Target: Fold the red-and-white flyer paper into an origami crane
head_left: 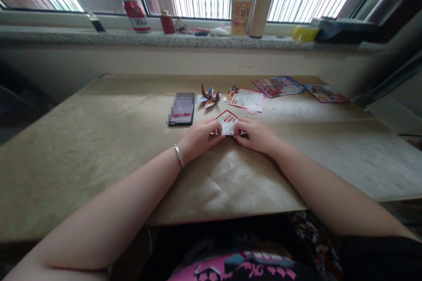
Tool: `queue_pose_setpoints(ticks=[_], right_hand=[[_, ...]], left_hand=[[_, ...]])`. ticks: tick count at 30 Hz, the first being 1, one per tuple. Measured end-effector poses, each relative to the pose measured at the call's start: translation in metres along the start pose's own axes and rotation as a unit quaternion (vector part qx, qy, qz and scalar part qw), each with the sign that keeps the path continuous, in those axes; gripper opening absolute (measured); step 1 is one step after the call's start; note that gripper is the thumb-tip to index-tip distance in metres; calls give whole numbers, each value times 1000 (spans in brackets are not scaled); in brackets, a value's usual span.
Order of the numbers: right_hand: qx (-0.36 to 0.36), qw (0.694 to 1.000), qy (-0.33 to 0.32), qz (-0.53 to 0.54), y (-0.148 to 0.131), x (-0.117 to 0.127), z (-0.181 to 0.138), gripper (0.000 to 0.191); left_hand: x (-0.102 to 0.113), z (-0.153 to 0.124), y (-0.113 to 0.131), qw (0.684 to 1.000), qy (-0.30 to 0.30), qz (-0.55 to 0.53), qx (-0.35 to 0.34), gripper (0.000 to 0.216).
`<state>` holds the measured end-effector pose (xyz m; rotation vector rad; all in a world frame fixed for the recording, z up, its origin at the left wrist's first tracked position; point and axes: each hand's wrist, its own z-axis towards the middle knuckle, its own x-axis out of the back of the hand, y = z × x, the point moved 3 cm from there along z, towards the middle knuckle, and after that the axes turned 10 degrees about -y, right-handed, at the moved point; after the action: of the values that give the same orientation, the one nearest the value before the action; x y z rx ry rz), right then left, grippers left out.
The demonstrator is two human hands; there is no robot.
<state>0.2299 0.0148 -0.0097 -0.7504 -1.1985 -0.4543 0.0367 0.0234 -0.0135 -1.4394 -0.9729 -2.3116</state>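
A white sheet of paper point(228, 124) with a red border and red printed labels lies on the table in front of me, one corner pointing away. My left hand point(208, 131) pinches its left side between thumb and curled fingers. At the right side, my right hand point(249, 132) grips the paper the same way. The near edge between the thumbs looks folded, though the fingers partly hide it. Just beyond stands a folded paper figure point(209, 96) with pointed, colourful flaps. Left of it lies a phone point(182, 109), its screen lit and partly blurred.
Behind the paper lies a small stack of printed sheets point(247, 99). Colourful leaflets point(280, 86) and another printed piece point(325, 93) lie farther right on the table point(82, 153). The windowsill point(198, 43) holds a red can point(136, 16), a red bottle point(167, 23) and a patterned cup point(240, 15).
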Motion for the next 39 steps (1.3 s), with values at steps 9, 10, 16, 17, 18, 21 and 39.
queue_pose_setpoints(ticks=[9,10,16,17,18,21,39], right_hand=[[7,1000,-12,8,1,6,-5,6],[6,1000,-13,6,1,6,-5,6],[-12,1000,-12,-13,10,2,-6,4],[-15,1000,-13,-15,11,2,-6,4],[-15,1000,-15,-15,10,1,-6,5],[-2,1000,-22,-18,7,0,-4,9],[-77,995,-1,-68,36,5,-15,26]], left_hand=[[2,2,0,999,-13,34,-26,21],[2,2,0,999,-13,37,-27,22],[3,0,-3,999,-1,30,-10,20],[3,0,-3,999,2,29,-12,19],[2,0,-2,999,3,31,-16,18],[0,-1,1,998,-20,48,-35,20],[1,-4,3,981,-101,163,28,31]])
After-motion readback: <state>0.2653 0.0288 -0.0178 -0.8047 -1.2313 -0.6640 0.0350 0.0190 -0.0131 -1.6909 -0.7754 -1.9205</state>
